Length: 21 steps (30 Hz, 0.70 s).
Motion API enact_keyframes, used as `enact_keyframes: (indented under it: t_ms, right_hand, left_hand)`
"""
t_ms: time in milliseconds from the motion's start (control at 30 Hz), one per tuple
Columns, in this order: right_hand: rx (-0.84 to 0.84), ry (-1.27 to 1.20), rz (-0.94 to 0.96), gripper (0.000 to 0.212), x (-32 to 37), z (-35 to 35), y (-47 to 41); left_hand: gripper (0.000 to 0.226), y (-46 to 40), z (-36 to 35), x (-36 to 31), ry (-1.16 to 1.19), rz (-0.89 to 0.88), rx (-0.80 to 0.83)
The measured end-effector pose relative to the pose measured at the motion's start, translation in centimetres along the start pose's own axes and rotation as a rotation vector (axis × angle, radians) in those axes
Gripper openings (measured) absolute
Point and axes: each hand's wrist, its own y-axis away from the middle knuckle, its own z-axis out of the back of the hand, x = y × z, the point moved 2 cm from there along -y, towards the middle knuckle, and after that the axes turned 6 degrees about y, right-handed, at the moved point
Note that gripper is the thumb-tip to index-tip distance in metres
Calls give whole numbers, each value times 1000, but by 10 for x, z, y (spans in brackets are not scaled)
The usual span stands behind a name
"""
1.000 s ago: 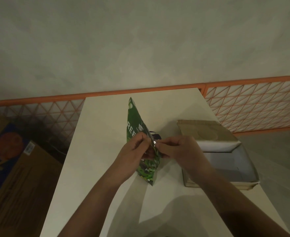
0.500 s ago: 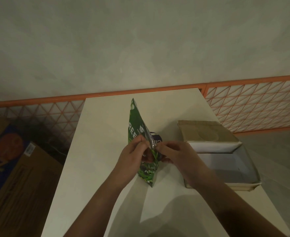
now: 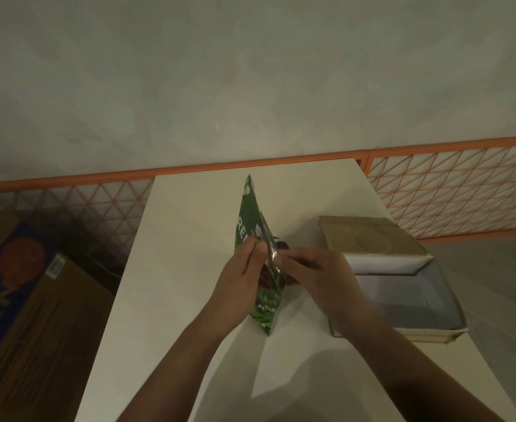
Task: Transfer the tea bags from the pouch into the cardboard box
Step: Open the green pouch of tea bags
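Observation:
A green tea pouch [image 3: 249, 214] with white lettering stands upright on the white table [image 3: 186, 239], seen edge-on. My left hand [image 3: 240, 278] pinches the left side of its top seam, and my right hand [image 3: 314, 275] pinches the right side. The mouth looks only slightly parted; no tea bags are visible. To the right lies the open cardboard box [image 3: 433, 330], its white inside bare and its brown lid [image 3: 369, 236] folded back away from me.
An orange mesh railing [image 3: 451, 190] runs behind the table against a grey wall. On the floor to the left lies a large brown carton with a blue print [image 3: 22, 287]. The table's right edge lies just beyond the box.
Both hands have stayed on the pouch's top seam, shifting only slightly. The pouch and the box have kept their places.

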Motion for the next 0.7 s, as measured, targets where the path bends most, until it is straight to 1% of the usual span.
enact_keyframes:
  t_ms: [200, 267, 333, 400, 500, 600, 700]
  right_hand:
    - [25, -206, -160, 15, -12, -3, -1]
    - [38, -233, -184, 18, -14, -4, -1]
    - [31, -205, -170, 19, -13, -4, -1]
    - [23, -143, -138, 18, -12, -2, -2]
    - [37, -39, -92, 16, -10, -1, -3]
    - [67, 5, -73, 16, -9, 0, -4]
    - [24, 37, -41, 13, -8, 2, -6]
  left_hand:
    - [31, 3, -6, 7, 120, 44, 0]
    - [30, 5, -9, 10, 172, 45, 1]
    - [25, 4, -10, 12, 213, 62, -26]
    - [25, 1, -10, 13, 224, 84, -51]
    - [27, -4, -11, 10, 178, 80, -95]
    - [28, -8, -11, 6, 124, 55, -137]
    - [31, -8, -11, 4, 123, 61, -104]
